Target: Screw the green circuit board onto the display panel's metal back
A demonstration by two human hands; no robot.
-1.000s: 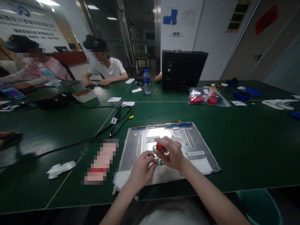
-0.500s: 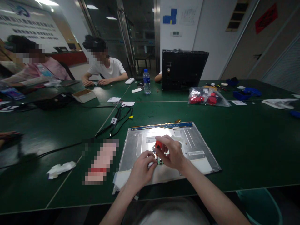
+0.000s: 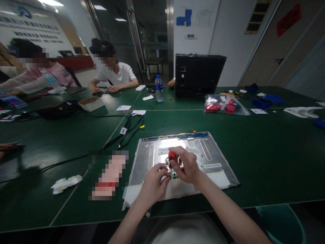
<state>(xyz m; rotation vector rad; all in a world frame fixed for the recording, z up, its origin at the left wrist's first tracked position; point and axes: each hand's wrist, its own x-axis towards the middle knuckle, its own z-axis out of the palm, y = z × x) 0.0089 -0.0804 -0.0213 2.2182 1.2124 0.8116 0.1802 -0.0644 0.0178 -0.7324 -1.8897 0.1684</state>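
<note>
A silver LCD panel (image 3: 142, 159) lies on the green table with its metal back up and a blue circuit strip (image 3: 175, 137) along its far edge. My right hand (image 3: 188, 166) grips a red and black screwdriver (image 3: 172, 156), held upright with its shaft pointing down. Below its shaft sits a small green circuit board (image 3: 174, 175), partly covered by my hands. My left hand (image 3: 155, 183) rests at the board's left side, fingers curled and pinched together near the screwdriver's tip. What those fingers hold, if anything, is hidden.
Black cables (image 3: 124, 132) run left of the panel, near a crumpled tissue (image 3: 66, 183). Beyond stand a water bottle (image 3: 159, 88), a black monitor-like case (image 3: 199, 76) and a plastic bag with red items (image 3: 224, 105). Two people sit across the table at left.
The screwdriver handle has turned slightly in my right hand's fingers, showing more black. My left hand and the panel have stayed in place. The person at far left has shifted a little.
</note>
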